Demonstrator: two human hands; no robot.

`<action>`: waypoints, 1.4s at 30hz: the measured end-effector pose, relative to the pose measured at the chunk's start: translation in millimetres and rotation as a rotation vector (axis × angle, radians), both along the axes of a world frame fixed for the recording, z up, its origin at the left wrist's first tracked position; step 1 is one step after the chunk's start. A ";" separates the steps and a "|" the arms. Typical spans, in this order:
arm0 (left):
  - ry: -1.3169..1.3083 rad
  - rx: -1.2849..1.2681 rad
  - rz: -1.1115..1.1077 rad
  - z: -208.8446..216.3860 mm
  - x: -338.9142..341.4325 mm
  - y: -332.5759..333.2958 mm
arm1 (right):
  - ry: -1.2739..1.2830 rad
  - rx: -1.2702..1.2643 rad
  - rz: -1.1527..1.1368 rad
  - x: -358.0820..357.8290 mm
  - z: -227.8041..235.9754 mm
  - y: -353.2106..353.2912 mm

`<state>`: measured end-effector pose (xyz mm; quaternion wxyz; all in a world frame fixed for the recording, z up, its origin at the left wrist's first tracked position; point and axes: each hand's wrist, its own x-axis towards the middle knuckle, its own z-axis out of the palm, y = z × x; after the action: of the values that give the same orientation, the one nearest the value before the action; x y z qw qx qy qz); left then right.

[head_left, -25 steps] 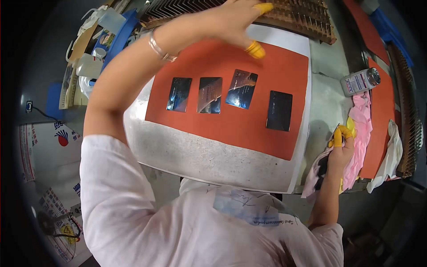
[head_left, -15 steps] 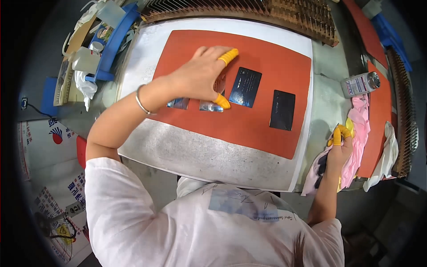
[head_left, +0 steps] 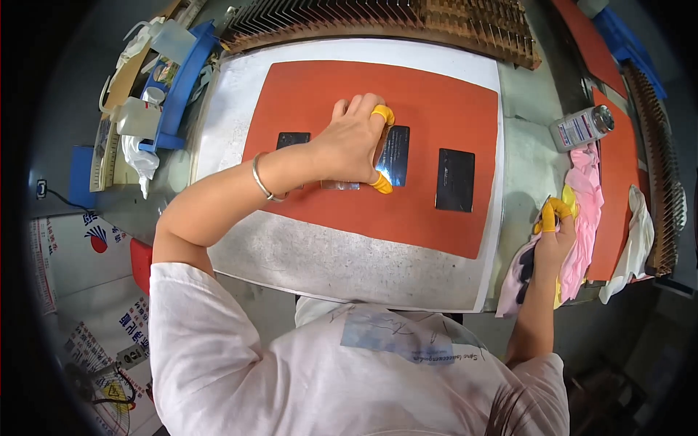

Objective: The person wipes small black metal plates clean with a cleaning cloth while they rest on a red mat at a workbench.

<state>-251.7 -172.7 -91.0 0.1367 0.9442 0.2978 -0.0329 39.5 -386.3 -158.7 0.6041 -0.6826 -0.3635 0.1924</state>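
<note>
My left hand (head_left: 352, 149), with yellow finger cots on thumb and index finger, reaches over an orange-red mat (head_left: 363, 214). Its thumb and index finger close on the near and far edges of a glossy black card (head_left: 396, 156) with fine print. Right of it lies another black card (head_left: 454, 180), flat. One more dark card (head_left: 293, 138) shows partly beyond my left forearm, and a shiny card (head_left: 340, 185) peeks out below the hand. My right hand (head_left: 556, 236), also in yellow finger cots, rests closed by a pink cloth (head_left: 582, 196); its fingers hide what they hold.
A slotted rack (head_left: 327, 20) runs along the far edge of the pale board (head_left: 327, 265). On the right stand a labelled bottle (head_left: 578, 129), a crumpled white cloth (head_left: 629, 247) and another rack (head_left: 654, 182). A blue tray (head_left: 174, 102) and squeeze bottles (head_left: 137, 116) are at left.
My left thumb and index finger have come to the middle black card, which now looks narrower and turned. The view has shifted slightly. My right hand stays put.
</note>
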 end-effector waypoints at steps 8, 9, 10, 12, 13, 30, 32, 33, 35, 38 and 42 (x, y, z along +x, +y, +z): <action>-0.170 -0.044 -0.026 -1.0 -8.6 -9.3 | -0.008 -0.028 -0.021 0.7 -0.6 -3.5; -0.186 -0.028 -0.033 -0.1 -9.2 -9.5 | -0.009 -0.027 -0.021 -0.8 -0.6 -2.2; -0.202 -0.012 -0.041 0.6 -9.8 -9.5 | -0.011 -0.026 -0.021 -2.0 -0.7 -0.7; -0.211 -0.002 -0.041 -0.9 -11.5 -8.4 | -0.014 -0.070 -0.026 -1.8 1.4 1.3; -0.219 0.014 -0.044 -1.1 -12.4 -6.8 | -0.025 -0.052 -0.026 -2.3 2.0 4.3; -0.156 0.466 -0.097 75.1 113.1 132.1 | 0.046 0.011 0.036 -6.6 4.3 -3.1; -0.032 0.489 -0.109 72.4 131.7 148.9 | 0.025 -0.038 0.011 -7.8 7.7 0.1; -0.025 0.486 -0.136 71.5 137.7 154.3 | 0.000 -0.089 -0.013 -8.3 10.1 -1.2; 0.043 0.484 -0.163 71.5 149.8 164.0 | 0.051 -0.147 -0.016 -8.2 19.8 1.1; 0.020 0.338 -0.201 95.8 158.2 154.5 | 0.066 -0.147 -0.021 -3.8 17.9 3.9; -0.256 0.216 -0.518 97.5 139.6 158.8 | 0.049 -0.105 -0.011 -2.3 13.1 6.0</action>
<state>-112.1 -13.9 6.5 0.0588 0.9943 0.0292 0.0846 37.2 -380.4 -145.6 0.5772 -0.7104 -0.3341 0.2247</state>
